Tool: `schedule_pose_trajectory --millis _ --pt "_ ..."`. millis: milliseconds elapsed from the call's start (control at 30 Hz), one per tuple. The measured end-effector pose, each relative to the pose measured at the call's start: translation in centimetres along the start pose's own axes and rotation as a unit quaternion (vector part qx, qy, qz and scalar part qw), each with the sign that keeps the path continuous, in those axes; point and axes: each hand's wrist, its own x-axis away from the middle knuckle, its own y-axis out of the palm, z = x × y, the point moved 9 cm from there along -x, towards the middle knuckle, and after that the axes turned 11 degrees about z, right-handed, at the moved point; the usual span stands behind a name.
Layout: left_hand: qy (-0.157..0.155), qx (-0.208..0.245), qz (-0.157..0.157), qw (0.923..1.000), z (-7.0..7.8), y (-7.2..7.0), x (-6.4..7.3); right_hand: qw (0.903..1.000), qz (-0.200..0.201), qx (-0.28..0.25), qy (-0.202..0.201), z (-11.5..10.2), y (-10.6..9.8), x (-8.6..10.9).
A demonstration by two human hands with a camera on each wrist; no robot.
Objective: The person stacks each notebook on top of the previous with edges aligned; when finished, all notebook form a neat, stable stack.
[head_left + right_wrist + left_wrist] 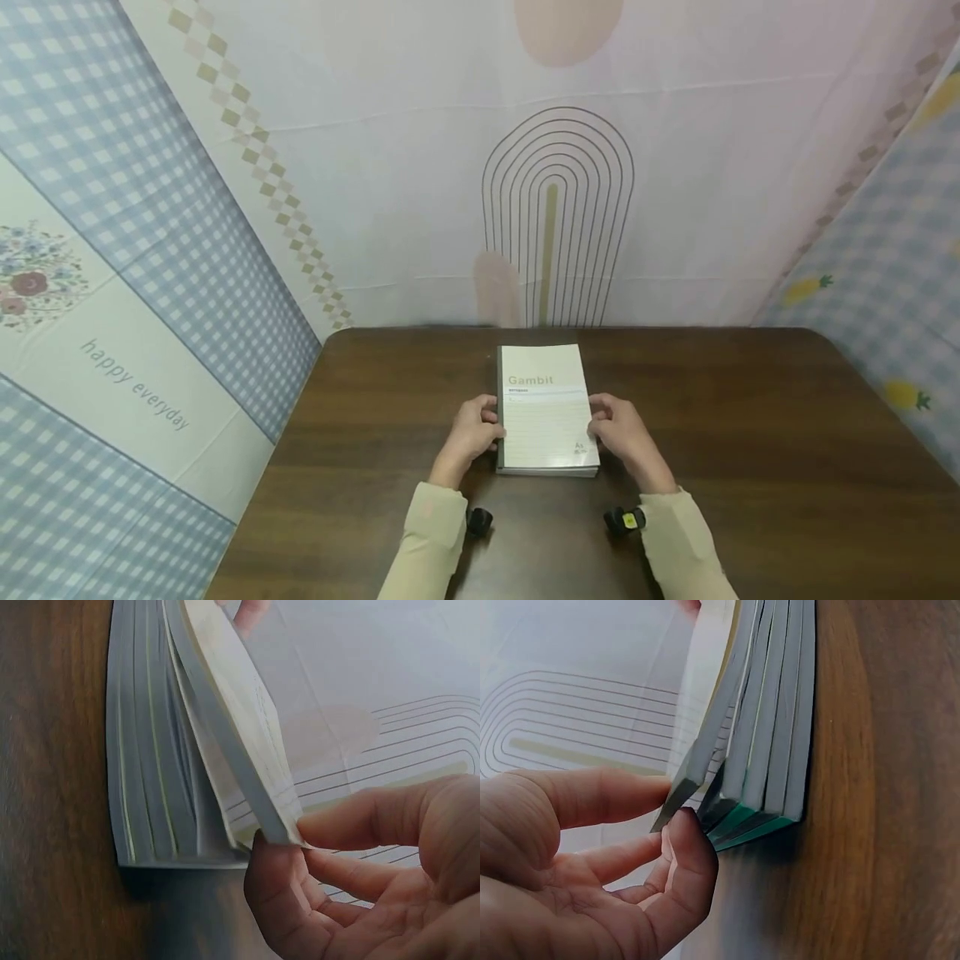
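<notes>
A cream notebook (546, 417) with "Gambit" on its cover and a dark spine is on top of a stack of several notebooks (780, 712). My left hand (472, 433) pinches the spine edge of this top notebook between thumb and fingers. On the opposite edge, my right hand (622, 429) pinches it the same way. Both wrist views show the top notebook tilted up, with a gap at its near end between it and the notebooks below. Green and dark spines (739, 825) of the lower notebooks show under the left fingers.
The stack lies on a brown wooden table (390, 375), towards its back edge. Behind it hangs a pale patterned cloth (405, 183); blue checked cloths (172, 183) flank the sides. A black wrist camera (480, 522) is beside each sleeve.
</notes>
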Motion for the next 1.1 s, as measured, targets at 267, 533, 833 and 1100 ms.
schedule_pose_trajectory --millis 267,533,833,1100 --pt "0.018 -0.031 0.007 0.9993 0.3 0.0 0.3 0.9996 -0.019 0.016 0.009 0.9 0.4 0.0" --pt "0.032 -0.054 0.005 0.998 0.3 0.6 0.5 0.9996 -0.007 0.026 0.008 1.6 0.0 0.0" --pt "0.05 -0.103 0.006 0.9935 0.7 1.0 1.1 0.9992 -0.004 0.039 -0.003 2.0 -0.3 0.3" --pt "0.051 -0.11 0.01 0.9926 0.7 0.7 1.3 0.9988 -0.01 0.048 0.005 2.1 -0.2 0.4"
